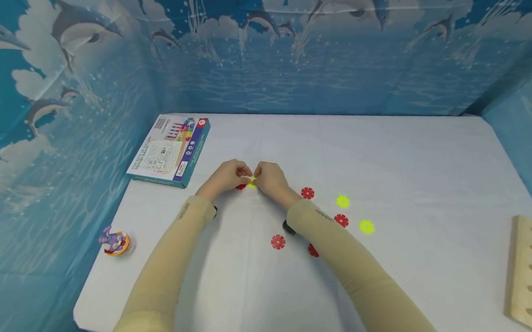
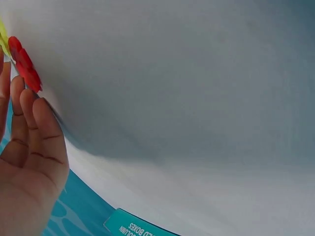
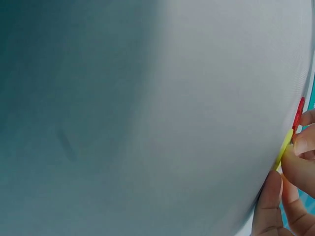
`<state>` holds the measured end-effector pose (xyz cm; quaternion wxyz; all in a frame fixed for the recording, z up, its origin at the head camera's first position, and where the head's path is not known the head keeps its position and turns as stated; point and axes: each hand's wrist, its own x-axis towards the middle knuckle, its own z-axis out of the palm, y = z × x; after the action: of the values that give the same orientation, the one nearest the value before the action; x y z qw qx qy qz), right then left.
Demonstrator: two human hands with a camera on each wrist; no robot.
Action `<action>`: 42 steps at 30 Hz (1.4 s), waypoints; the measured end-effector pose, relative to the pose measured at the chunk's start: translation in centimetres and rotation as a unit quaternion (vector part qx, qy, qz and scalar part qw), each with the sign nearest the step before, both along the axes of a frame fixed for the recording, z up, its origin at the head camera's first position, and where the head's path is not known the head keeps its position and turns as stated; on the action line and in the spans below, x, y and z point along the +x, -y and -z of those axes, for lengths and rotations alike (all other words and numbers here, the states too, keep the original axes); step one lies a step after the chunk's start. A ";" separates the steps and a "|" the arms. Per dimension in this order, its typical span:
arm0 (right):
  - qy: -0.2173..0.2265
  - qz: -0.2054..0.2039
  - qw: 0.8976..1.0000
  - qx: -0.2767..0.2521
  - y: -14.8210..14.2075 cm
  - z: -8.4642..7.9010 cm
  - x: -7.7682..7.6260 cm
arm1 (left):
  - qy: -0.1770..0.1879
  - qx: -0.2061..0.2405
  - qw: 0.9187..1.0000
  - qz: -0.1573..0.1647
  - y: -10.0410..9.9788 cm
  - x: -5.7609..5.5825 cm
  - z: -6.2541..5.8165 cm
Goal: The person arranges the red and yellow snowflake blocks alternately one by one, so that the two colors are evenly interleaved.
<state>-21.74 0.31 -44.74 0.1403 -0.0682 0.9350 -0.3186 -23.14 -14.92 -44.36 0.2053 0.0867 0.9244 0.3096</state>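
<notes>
In the head view my left hand (image 1: 228, 177) and right hand (image 1: 273, 179) meet over the white table. Between their fingertips is a yellow notched disc (image 1: 252, 183), with a red notched disc (image 1: 241, 186) adjoining it under the left hand. My left thumb and finger pinch the red disc beside the yellow one; its other fingers are loosely bent in the left wrist view. The right wrist view shows my right fingertips pinching the lower edge of the yellow disc (image 3: 283, 151), whose upper end meets the red disc (image 3: 298, 114). How the discs join is partly hidden.
Loose red discs (image 1: 278, 242) and yellow discs (image 1: 342, 201) lie around the right forearm, one partly under the sleeve. A flat printed box (image 1: 168, 150) lies back left, a small purple toy (image 1: 114, 241) at the left edge, a wooden rack (image 1: 531, 272) at the right.
</notes>
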 end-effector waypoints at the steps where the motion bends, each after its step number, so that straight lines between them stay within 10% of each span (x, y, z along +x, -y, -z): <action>1: 0.001 0.001 1.000 -0.001 0.0 0.0 0.0 | -0.001 0.000 1.000 0.002 0.0 -0.1 0.1; 18: -0.005 -0.017 0.999 -0.031 -1.0 -0.4 0.2 | 0.023 0.006 1.000 -0.014 0.0 -0.3 0.3; 33: 0.064 -0.028 0.997 -0.035 -9.9 -3.5 0.6 | 0.038 0.018 0.999 -0.017 0.2 -0.5 0.5; 42: 0.113 -0.031 0.993 0.014 -12.6 -2.7 1.7 | 0.035 0.017 0.999 -0.016 -0.3 -0.2 0.3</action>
<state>-20.05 12.90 -42.03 0.2559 -0.0584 0.9150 -0.3065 -23.31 -14.57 -44.61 0.2311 0.0648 0.9125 0.3313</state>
